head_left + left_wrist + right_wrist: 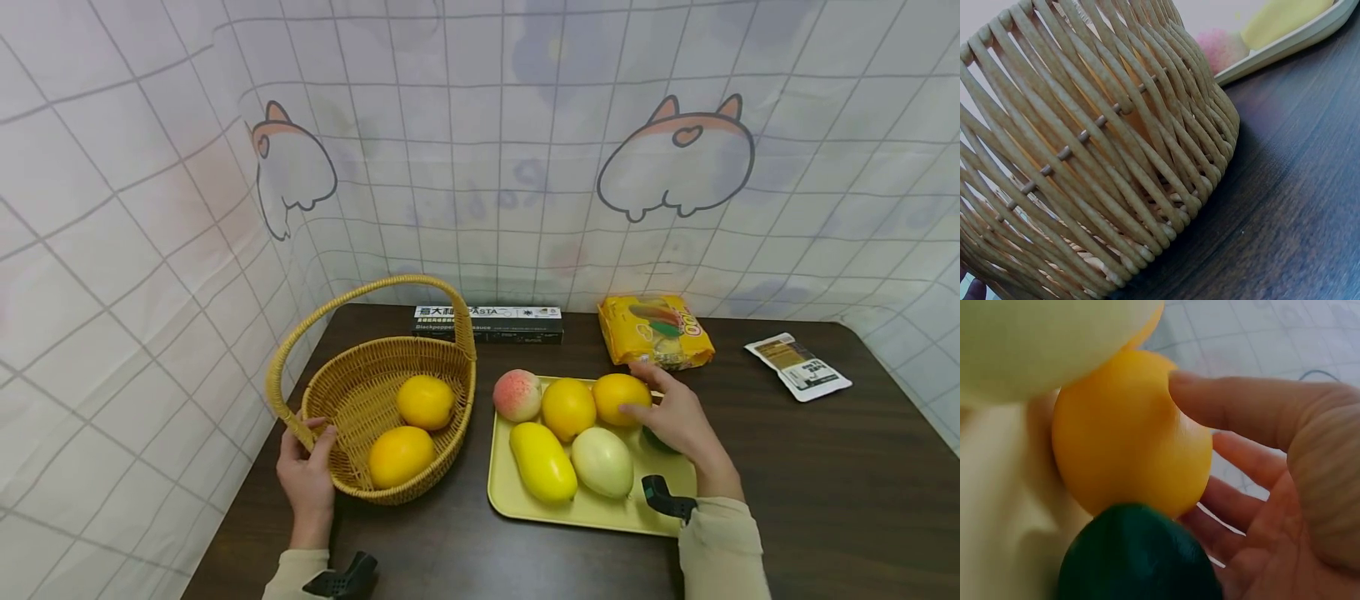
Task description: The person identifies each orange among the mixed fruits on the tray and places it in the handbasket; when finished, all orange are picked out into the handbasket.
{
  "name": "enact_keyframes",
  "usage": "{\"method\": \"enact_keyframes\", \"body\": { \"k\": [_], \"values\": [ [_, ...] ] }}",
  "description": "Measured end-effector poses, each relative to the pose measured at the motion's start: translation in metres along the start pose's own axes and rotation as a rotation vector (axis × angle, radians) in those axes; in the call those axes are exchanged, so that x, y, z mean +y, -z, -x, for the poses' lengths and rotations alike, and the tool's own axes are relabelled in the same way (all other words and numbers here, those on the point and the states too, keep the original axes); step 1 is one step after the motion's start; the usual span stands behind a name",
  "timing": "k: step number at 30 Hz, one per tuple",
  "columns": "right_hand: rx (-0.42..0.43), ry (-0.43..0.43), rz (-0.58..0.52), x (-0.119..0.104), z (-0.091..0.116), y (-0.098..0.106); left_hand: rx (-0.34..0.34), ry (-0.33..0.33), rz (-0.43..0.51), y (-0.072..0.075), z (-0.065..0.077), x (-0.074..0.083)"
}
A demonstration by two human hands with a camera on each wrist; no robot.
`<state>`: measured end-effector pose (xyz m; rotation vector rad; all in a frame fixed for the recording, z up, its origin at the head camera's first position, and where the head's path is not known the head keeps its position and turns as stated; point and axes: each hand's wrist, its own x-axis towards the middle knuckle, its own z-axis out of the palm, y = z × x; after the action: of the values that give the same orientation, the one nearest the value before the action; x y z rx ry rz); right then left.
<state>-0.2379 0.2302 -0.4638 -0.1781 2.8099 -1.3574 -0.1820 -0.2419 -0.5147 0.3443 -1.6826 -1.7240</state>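
Orange fruit (620, 397) sits inside the right grip (678, 417), fingers touching.

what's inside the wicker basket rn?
Two orange-yellow fruits lie in the basket: one toward the back, one near the front. The left hand holds the rim. The near wall hides part of the basket floor.

Bare table (787, 467) lies open to your right hand's (678, 417) right; fruit crowds its left, a snack packet (655, 331) blocks beyond.
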Motion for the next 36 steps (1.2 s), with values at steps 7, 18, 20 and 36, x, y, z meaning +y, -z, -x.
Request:
{"method": "enact_keyframes", "body": {
  "k": [7, 18, 20, 36],
  "values": [
    [-0.049, 0.029, 0.219, 0.005, -0.004, -0.002, -0.006, -0.006, 0.008, -0.001, 0.000, 0.002],
    [0.011, 0.029, 0.228, 0.011, -0.005, -0.005, -0.017, -0.011, -0.012, 0.000, -0.001, 0.002],
    [0.022, 0.034, 0.204, 0.011, -0.005, -0.005, -0.019, -0.012, -0.017, 0.001, -0.001, 0.002],
    [0.062, 0.018, 0.291, 0.011, -0.009, -0.012, -0.003, -0.002, -0.001, -0.001, 0.000, 0.002]
  ]
}}
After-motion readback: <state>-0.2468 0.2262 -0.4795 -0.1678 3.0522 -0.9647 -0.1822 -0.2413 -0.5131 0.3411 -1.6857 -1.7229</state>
